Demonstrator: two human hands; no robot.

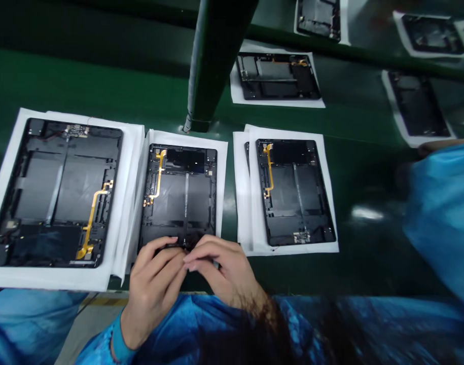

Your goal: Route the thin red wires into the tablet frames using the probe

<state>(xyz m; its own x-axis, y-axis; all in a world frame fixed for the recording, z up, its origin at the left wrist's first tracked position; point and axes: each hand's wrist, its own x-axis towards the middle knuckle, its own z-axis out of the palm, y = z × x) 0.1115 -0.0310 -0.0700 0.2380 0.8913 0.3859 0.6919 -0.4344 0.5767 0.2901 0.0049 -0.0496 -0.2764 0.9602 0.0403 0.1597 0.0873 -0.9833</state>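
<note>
In front of me lies an opened black tablet housing (201, 200), inner side up on white sheets. It has a gold flex cable (159, 175) at upper left and a grey ribbon strip (186, 195) down its middle. My left hand (155, 279) rests at its near edge, fingers bent and closed together. My right hand (226, 266) meets it from the right, thumb and fingers pinched. The fingertips of both hands touch at the near edge, hiding that part; whatever they hold is too small to make out.
More opened tablet housings lie left (83, 177) and right (283, 192) on white sheets, and others stand farther back across the green table (102, 86). A dark post (212, 66) rises behind the middle housing. A co-worker's blue sleeve (444, 203) reaches in at right.
</note>
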